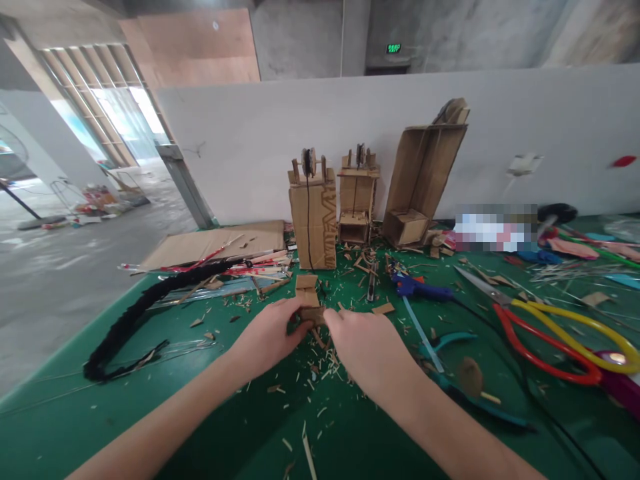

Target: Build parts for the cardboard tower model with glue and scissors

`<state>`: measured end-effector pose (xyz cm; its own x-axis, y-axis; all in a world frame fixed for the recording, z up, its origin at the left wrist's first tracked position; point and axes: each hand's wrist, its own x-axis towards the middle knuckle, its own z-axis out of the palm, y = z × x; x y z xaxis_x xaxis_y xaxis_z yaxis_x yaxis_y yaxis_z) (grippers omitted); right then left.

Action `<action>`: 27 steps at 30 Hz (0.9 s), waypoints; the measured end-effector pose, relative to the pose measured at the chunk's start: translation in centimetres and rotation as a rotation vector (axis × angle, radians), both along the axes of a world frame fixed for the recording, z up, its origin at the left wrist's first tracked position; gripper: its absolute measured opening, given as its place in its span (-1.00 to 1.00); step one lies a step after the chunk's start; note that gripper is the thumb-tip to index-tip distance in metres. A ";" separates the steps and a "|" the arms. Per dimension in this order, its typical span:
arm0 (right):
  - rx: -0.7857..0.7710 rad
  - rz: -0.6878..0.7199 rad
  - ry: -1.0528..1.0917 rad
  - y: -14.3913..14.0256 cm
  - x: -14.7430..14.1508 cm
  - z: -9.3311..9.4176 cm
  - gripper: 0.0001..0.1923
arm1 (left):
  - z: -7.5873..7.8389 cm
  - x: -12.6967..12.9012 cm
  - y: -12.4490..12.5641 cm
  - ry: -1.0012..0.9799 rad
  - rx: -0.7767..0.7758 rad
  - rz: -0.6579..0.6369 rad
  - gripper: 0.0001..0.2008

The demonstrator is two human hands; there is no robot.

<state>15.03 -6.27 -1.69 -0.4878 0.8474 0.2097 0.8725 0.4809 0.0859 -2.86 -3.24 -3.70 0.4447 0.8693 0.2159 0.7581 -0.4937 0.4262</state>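
A small cardboard piece [311,308] sits near the middle of the desk [60,413], pinched from both sides: the left hand [270,337] has its grip closed on one end, the right hand [363,347] on the other. It looks unfinished, a loose part only. Behind it, toward the far edge, stand three built cardboard towers [313,217]; a blue glue gun [417,288] and scissors [550,337] lie right.

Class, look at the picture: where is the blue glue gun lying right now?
In the head view, the blue glue gun lies on the green table, just right of the right hand, left of the red-handled scissors.
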 end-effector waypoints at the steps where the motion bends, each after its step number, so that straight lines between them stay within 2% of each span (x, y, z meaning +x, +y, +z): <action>1: 0.002 -0.001 -0.004 0.0 -0.1 -0.2 -0.74 | 0.1 0.4 0.1 0.011 -0.001 0.022 -0.83; 7: 0.099 -0.026 0.046 0.4 0.5 -1.5 -0.79 | 0.4 1.5 0.3 0.100 0.034 0.151 -0.85; 12: 0.159 -0.018 0.054 1.1 0.7 -2.1 -0.79 | -0.7 1.5 0.1 0.021 0.052 0.147 -0.74; 20: 0.190 0.048 0.023 1.5 0.8 -2.5 -0.77 | -1.6 1.2 0.4 -0.023 0.075 0.153 -0.73; 23: 0.210 0.092 0.024 1.3 0.7 -2.6 -0.80 | -1.1 0.7 -0.2 -0.069 0.198 0.070 -0.64; 27: 0.198 0.187 0.019 0.8 0.5 -2.7 -0.83 | -0.4 -0.5 -1.4 -0.087 0.445 -0.167 -0.66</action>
